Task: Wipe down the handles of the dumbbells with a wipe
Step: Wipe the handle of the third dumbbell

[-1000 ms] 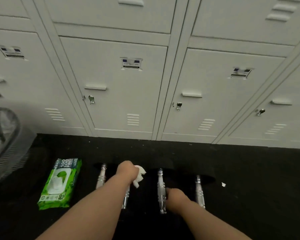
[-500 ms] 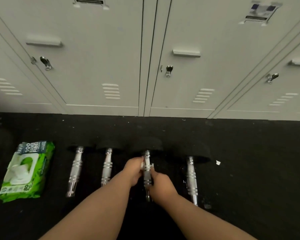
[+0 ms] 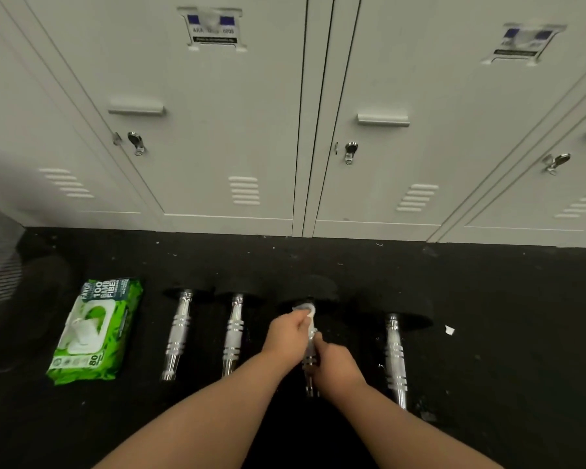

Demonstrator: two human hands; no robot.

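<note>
Landmark: the row of white lockers [image 3: 237, 130] along the far edge of the black floor [image 3: 504, 384].
Dumbbells, count: four, side by side on the floor in front of the lockers, none touching its neighbour.
Dumbbells, axis: each chrome handle runs lengthwise toward the lockers, with one black head at the locker end; the near ends fade into the dark floor.
First dumbbell [image 3: 176, 336]: leftmost, handle leaning slightly right toward the lockers.
Second dumbbell [image 3: 233, 335]: just right of the first, nearly parallel to it.
Third dumbbell [image 3: 309, 362]: the one being handled; its handle points straight at the lockers, mostly covered by the hands.
Fourth dumbbell [image 3: 395, 358]: rightmost, set a little farther from the lockers than the rest.
Wipe [image 3: 306, 309]: one, white, bunched at the locker end of the third handle, against the black head.
Left hand [image 3: 289, 330]: fingers curled closed over the wipe, pressing it on the handle.
Right hand [image 3: 334, 363]: fingers wrapped round the third handle, on the part away from the lockers, just beside the left hand.
Wipe pack [image 3: 93, 330]: one, green, flat on the floor left of the first dumbbell, its long side toward the lockers.
Scrap [image 3: 449, 330]: one small white bit right of the fourth dumbbell.
</note>
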